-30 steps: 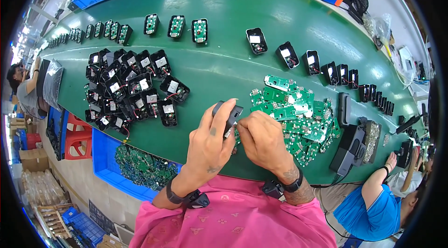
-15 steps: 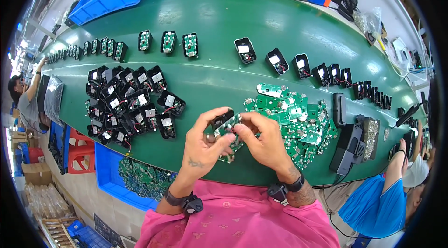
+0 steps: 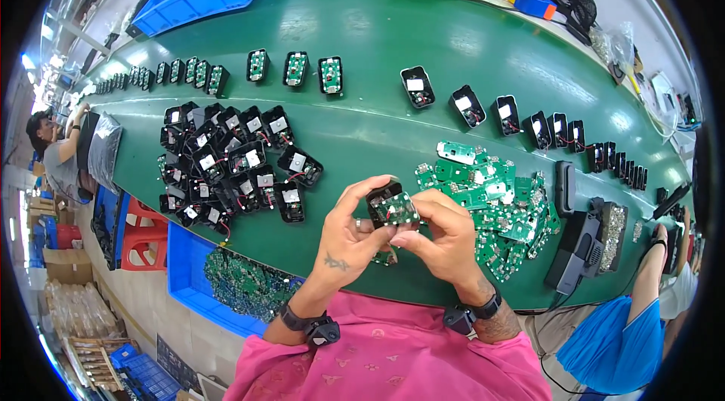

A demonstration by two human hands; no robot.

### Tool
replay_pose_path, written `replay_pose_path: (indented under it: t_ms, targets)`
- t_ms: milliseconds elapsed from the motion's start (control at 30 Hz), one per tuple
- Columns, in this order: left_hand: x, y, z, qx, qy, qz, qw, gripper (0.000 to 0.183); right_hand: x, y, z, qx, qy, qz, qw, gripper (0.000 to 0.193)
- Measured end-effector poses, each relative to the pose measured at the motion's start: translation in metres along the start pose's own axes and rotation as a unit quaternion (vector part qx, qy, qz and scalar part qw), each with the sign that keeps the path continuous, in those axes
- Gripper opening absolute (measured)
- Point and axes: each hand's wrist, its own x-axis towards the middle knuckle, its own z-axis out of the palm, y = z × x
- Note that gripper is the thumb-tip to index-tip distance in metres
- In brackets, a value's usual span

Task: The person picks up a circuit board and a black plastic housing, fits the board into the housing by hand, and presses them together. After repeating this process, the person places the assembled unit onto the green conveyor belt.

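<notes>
In my left hand is a small black plastic housing, its open side tilted up, fingers wrapped round it. My right hand pinches a green circuit board by its right edge. The board lies slanted against the housing's opening, and a bit of red wire shows beside it. Just right of my hands spreads a loose heap of green circuit boards. To the left is a pile of black housings with white parts and red wires inside.
Black housings holding green boards line the far left of the green table. More open housings form a row at right. A blue bin stands at the back; another blue bin of boards sits below left. Co-workers flank both sides.
The board has turned from nearly edge-on to face up and now lies against the housing's opening. The whole view has shifted, so the table things appear farther right.
</notes>
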Motion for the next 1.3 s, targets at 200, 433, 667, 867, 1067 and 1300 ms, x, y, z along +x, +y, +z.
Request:
replay_pose_path:
  t_ms: [200,433,667,867,1067,1300]
  targets:
    - [-0.001,0.005,0.001,0.013,-0.041,-0.029,0.999,0.063,-0.004,0.002,0.0,0.034,0.073,0.062,0.995,0.007]
    - [0.0,0.004,0.005,0.082,0.013,-0.026,0.996,0.06,0.004,-0.008,-0.015,-0.01,-0.07,0.094,0.993,0.028]
    - [0.004,0.001,0.01,0.261,0.019,0.078,0.962,0.063,0.007,-0.008,-0.015,-0.128,-0.066,0.042,0.989,0.025]
    - [0.0,-0.002,0.01,0.25,0.023,0.116,0.961,0.061,0.006,-0.012,-0.006,-0.18,0.001,0.054,0.982,0.022]
    - [-0.002,0.006,0.0,0.08,-0.043,-0.018,0.996,0.057,0.005,-0.009,-0.001,-0.186,0.035,0.056,0.98,0.023]
    - [0.001,0.004,0.007,0.043,-0.026,-0.023,0.998,0.046,0.005,-0.004,0.0,-0.205,0.053,0.052,0.976,0.027]
